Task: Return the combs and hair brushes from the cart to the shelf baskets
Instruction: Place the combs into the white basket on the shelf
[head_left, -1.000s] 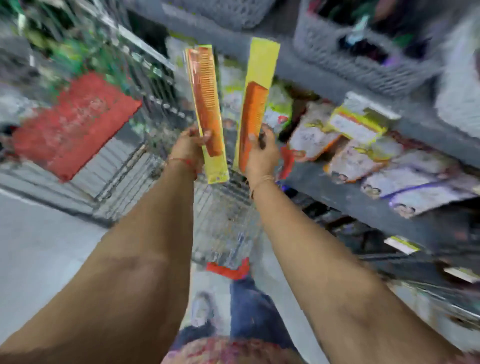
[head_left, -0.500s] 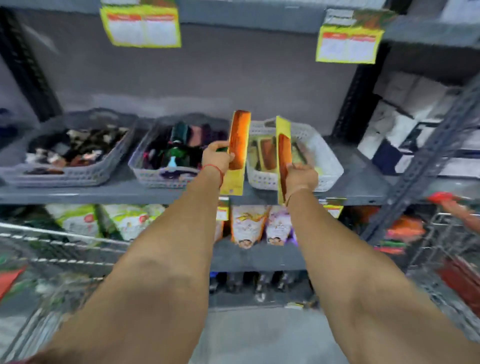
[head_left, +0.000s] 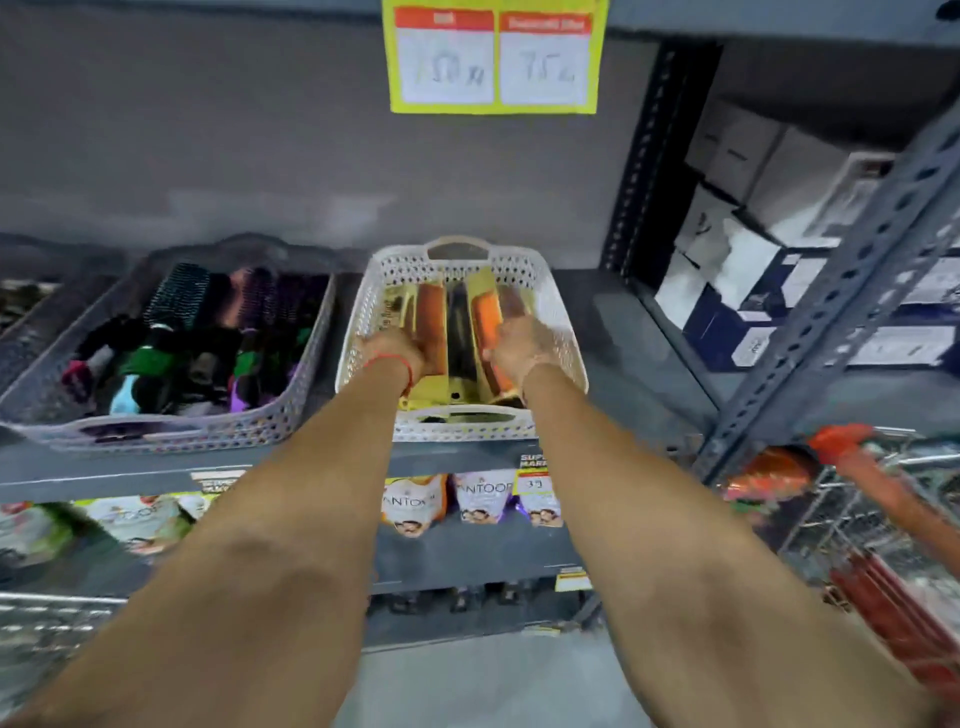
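A white perforated basket (head_left: 563, 332) stands on the grey shelf straight ahead. Both my hands are inside it. My left hand (head_left: 392, 348) grips an orange comb on a yellow card (head_left: 428, 325), which lies lengthwise in the basket's left half. My right hand (head_left: 519, 345) grips a second orange comb on a yellow card (head_left: 485, 312) in the right half. A dark comb (head_left: 457, 322) lies between them. To the left, a grey basket (head_left: 291, 410) holds several hair brushes (head_left: 176, 293).
A metal cart with a red handle (head_left: 839, 439) stands at the right, beside a slanted shelf upright (head_left: 831, 306). White pouches (head_left: 480, 501) line the shelf below. A yellow price sign (head_left: 493, 57) hangs above. White boxes (head_left: 753, 218) fill the neighbouring bay.
I turned from the cart to the shelf. Both hands carried the upright combs forward and lowered them flat into the white basket.
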